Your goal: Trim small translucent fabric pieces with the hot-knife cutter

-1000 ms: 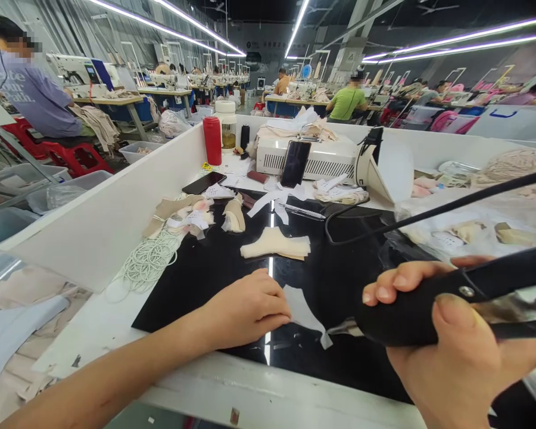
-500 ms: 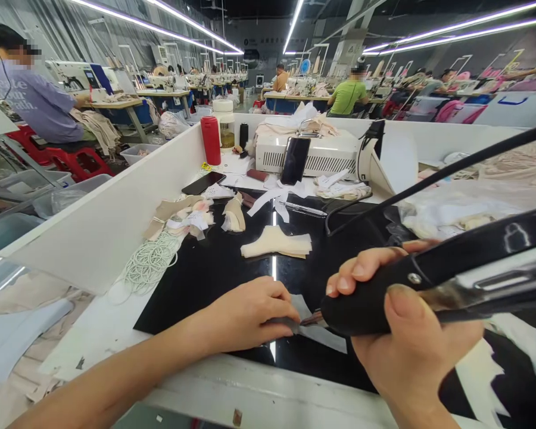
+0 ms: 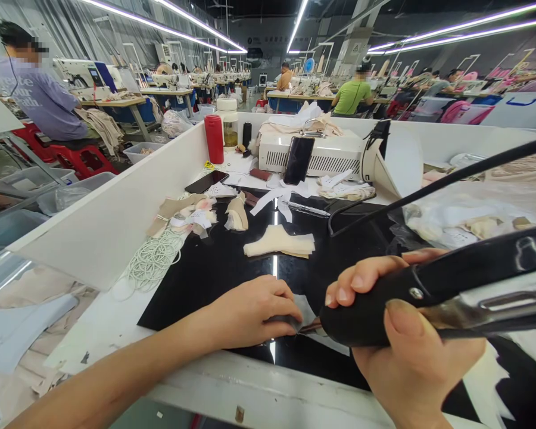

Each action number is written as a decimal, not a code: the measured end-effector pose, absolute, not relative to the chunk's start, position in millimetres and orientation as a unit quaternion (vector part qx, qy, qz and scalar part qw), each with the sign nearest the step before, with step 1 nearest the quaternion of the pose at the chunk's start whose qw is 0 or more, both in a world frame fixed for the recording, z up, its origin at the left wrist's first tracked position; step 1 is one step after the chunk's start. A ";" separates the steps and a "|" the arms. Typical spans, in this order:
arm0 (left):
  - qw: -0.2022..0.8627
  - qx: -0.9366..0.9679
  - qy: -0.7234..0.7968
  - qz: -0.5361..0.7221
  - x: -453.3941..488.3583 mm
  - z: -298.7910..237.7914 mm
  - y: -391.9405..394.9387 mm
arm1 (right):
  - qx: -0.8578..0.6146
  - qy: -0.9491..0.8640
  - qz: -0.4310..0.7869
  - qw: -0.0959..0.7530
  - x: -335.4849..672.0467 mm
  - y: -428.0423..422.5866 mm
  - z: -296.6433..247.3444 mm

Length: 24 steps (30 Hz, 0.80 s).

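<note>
My right hand (image 3: 411, 351) is wrapped around the black handle of a corded hot cutting tool (image 3: 438, 289), whose metal tip meets a thin pale fabric piece (image 3: 307, 313) on the black glossy work surface (image 3: 214, 268). My left hand (image 3: 254, 310) rests on that surface with fingers curled, pinching the near edge of the same piece right beside the tool's tip. A stack of cream fabric cutouts (image 3: 279, 243) lies just beyond my hands.
A coil of white elastic cord (image 3: 154, 259) and fabric scraps (image 3: 192, 214) lie at the left. A white machine (image 3: 321, 156) with a phone (image 3: 298, 159) leaning on it, a red bottle (image 3: 214, 139) and a jar stand at the back. Other people sit at sewing stations beyond the white partition (image 3: 116, 214).
My right hand has carried the tool leftward until its tip reached the fabric piece beside my left hand. My left hand's fingers have closed onto the piece's edge.
</note>
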State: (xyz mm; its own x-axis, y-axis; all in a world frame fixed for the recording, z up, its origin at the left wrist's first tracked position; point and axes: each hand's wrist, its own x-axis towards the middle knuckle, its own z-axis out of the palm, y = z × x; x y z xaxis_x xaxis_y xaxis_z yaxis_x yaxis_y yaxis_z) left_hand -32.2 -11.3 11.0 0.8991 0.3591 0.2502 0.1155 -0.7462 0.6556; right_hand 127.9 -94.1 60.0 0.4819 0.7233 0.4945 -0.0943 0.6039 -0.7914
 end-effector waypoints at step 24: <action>0.282 0.940 0.099 0.166 -38.5 17.0 -7.8 | -0.352 -0.415 0.247 0.801 138.7 -85.8 63.3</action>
